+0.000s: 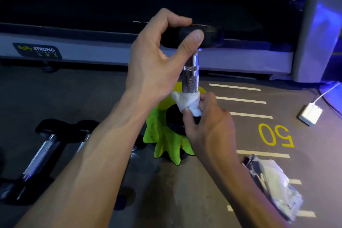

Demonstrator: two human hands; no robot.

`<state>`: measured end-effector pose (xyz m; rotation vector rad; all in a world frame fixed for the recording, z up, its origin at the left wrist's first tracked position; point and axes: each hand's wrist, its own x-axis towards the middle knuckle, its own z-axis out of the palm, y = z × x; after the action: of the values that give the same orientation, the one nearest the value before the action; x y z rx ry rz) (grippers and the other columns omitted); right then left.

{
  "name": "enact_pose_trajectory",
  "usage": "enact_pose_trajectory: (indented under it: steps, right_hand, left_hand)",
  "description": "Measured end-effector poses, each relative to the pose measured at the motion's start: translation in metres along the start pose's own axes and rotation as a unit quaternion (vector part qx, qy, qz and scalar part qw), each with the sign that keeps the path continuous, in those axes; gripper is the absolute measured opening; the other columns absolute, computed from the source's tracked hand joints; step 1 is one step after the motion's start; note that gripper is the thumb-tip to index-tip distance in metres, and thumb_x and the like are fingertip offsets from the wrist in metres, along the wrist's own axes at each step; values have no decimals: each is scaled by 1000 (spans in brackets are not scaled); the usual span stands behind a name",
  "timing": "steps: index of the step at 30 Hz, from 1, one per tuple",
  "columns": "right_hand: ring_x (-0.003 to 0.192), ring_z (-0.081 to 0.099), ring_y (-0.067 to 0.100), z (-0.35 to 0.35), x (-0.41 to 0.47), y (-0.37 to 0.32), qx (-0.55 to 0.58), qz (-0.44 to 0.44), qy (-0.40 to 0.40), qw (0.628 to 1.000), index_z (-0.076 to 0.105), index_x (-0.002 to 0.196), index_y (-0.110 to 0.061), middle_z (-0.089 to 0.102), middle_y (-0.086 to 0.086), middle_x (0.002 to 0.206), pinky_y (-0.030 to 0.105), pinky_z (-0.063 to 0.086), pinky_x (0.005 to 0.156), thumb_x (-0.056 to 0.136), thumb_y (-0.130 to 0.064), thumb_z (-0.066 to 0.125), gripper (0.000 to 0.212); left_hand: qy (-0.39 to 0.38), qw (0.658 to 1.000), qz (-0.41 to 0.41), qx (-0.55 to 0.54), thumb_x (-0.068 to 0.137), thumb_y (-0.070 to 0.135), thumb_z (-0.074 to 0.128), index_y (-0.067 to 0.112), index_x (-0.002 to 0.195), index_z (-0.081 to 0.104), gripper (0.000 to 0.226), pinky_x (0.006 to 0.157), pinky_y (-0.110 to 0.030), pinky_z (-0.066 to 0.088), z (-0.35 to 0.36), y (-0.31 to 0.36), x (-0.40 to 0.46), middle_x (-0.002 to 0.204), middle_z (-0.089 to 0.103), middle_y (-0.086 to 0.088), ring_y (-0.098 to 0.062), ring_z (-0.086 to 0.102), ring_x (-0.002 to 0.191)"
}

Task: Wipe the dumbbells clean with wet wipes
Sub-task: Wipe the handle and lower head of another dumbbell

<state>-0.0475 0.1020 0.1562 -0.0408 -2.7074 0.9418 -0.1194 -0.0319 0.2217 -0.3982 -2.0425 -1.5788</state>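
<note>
A dumbbell [191,76] with black ends and a knurled chrome handle stands upright on a bright green cloth [162,135]. My left hand [159,57] grips its top black end between fingers and thumb. A white wet wipe [187,102] is wrapped round the bottom of the handle, and my right hand [207,122] pinches it there. The lower black end is partly hidden behind my right hand.
Two more dumbbells [42,152] lie on the grey floor at the left. A wet wipe packet [273,183] lies at the lower right. A white charger block [311,114] with cable sits at the right. A treadmill base [74,46] runs across behind.
</note>
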Motion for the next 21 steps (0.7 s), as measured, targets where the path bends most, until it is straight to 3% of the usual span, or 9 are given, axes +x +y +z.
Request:
enact_pose_trajectory:
  steps: [4, 6, 8, 11, 13, 15, 18, 21]
  right_hand:
    - [85, 69, 32, -4, -1, 2, -17, 7, 7, 1000, 52, 112, -20, 76, 2, 99, 32, 40, 62, 95, -32, 65, 25]
    - [84, 70, 30, -5, 9, 7, 14, -1, -7, 1000, 55, 102, -19, 77, 0, 91, 35, 44, 63, 89, -31, 71, 24]
    - [82, 74, 27, -8, 30, 19, 128, 31, -96, 987, 59, 96, -18, 79, -1, 86, 38, 56, 70, 85, -24, 77, 22]
    - [90, 76, 24, -19, 58, 37, 334, 71, -286, 895, 65, 112, -10, 80, 11, 100, 39, 62, 85, 83, -1, 81, 34]
    - [101, 75, 25, -23, 65, 43, 364, 43, -344, 864, 64, 124, -6, 78, 15, 111, 35, 60, 93, 84, 3, 78, 44]
    - [104, 74, 21, -23, 61, 45, 332, 2, -338, 881, 64, 126, -10, 78, 12, 112, 31, 59, 93, 92, 2, 71, 37]
    - [85, 69, 13, -22, 42, 43, 222, -63, -227, 946, 70, 108, -16, 75, 6, 96, 35, 56, 77, 103, -19, 59, 12]
    - [74, 60, 9, -21, 33, 37, 196, -24, -108, 974, 66, 85, -19, 65, -1, 80, 33, 45, 66, 109, -25, 47, 31]
  left_hand:
    - [16, 999, 6, 31, 91, 51, 74, 28, 105, 69, 28, 97, -50, 53, 6, 4, -2, 105, 73, 6, -19, 69, 104]
    - [13, 999, 5, 35, 89, 53, 75, 32, 103, 68, 27, 95, -50, 54, 8, 5, -3, 104, 72, 6, -22, 69, 104]
    - [-4, 1000, 9, 23, 90, 49, 76, 31, 104, 68, 25, 94, -52, 55, 5, 5, -2, 104, 73, 3, -19, 70, 101]
    - [-20, 1000, 10, 6, 91, 44, 77, 30, 106, 67, 23, 94, -52, 55, -1, 2, 0, 105, 73, -3, -18, 70, 99]
    - [-24, 1000, 8, -2, 91, 43, 77, 30, 106, 67, 22, 94, -50, 55, -2, 2, -1, 105, 73, -5, -17, 70, 98]
    - [-23, 1000, 4, -9, 92, 41, 78, 29, 106, 67, 21, 94, -45, 56, -3, 1, -1, 105, 73, -4, -13, 68, 97]
    - [-23, 1000, -1, -14, 93, 37, 77, 25, 106, 68, 20, 90, -30, 54, -5, 0, -2, 104, 71, 1, -3, 64, 93]
    - [-18, 1000, -5, -14, 94, 35, 77, 21, 107, 68, 20, 87, -24, 50, -7, 1, -3, 103, 70, 3, 1, 61, 90]
